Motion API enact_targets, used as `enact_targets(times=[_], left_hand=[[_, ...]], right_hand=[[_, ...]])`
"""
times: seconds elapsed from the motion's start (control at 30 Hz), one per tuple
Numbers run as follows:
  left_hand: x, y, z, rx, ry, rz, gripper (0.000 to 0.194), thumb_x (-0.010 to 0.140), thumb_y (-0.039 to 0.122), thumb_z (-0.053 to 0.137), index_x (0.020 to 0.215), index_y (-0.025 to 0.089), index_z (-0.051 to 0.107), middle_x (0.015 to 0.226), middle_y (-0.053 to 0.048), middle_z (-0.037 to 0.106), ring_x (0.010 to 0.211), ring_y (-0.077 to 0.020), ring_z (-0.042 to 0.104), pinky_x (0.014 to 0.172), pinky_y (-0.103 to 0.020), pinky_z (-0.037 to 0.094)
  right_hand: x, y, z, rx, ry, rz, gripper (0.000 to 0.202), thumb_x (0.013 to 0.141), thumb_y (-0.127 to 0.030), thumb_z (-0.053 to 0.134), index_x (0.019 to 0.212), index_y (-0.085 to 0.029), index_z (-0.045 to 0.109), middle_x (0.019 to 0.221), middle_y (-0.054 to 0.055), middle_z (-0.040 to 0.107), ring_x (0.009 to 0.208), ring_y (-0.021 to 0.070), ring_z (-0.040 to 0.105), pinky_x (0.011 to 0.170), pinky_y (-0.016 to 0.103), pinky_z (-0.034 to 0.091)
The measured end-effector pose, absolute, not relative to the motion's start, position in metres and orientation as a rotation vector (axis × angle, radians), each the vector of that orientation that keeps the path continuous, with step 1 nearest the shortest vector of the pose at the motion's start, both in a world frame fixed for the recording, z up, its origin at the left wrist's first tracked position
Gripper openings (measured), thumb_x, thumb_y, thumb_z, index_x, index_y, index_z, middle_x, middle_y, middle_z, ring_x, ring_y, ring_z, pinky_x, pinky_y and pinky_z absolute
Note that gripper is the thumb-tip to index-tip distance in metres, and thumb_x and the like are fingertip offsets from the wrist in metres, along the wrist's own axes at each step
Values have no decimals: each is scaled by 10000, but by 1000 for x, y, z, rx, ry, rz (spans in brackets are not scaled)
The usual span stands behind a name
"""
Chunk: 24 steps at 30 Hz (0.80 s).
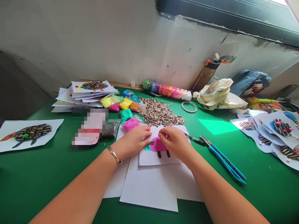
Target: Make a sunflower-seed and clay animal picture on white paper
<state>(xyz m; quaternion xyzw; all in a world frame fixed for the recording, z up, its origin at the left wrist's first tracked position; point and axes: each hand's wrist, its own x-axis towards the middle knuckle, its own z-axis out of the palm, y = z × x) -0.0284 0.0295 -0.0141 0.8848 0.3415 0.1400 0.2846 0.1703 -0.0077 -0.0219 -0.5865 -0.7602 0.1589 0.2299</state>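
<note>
A white card (143,160) lies in front of me with a flat pink clay animal shape (157,145) on it. The shape has a teal clay head (147,147) on its left and two black clay legs (159,154). My left hand (133,140) rests at the card's left side, fingers loosely apart. By its thumb tip, one striped sunflower seed (151,142) lies at the left edge of the pink clay. Over the clay's upper right, my right hand (174,141) is closed in a pinch; whatever its fingertips hold is hidden.
A heap of sunflower seeds (158,112) lies behind the card, with bagged clay (127,104) to its left. A blue utility knife (225,161) and a black pen (195,139) are at right. Seed-covered cards (281,126) and a phone (90,130) flank the papers (149,189).
</note>
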Motion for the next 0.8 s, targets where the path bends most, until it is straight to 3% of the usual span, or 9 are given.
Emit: enact_targets(times=[0.43,0.8], left_hand=[[-29,30,-18,2334,916,416,215,911,271,516,736,180,602,933,-52,578,899,-210,531,808,-332,443],[-29,31,-18,2316,923,414,183,901,211,529,744,180,617,908,-45,574,878,-200,539,785,-308,438]], right_hand=[[176,19,-22,-1691,-2116,369,225,853,-114,505,805,-199,708,802,33,660,773,163,559,665,261,351],[156,44,-31,-1803,-2350,80,224,860,-108,501,743,-189,674,802,75,635,801,191,539,669,284,333]])
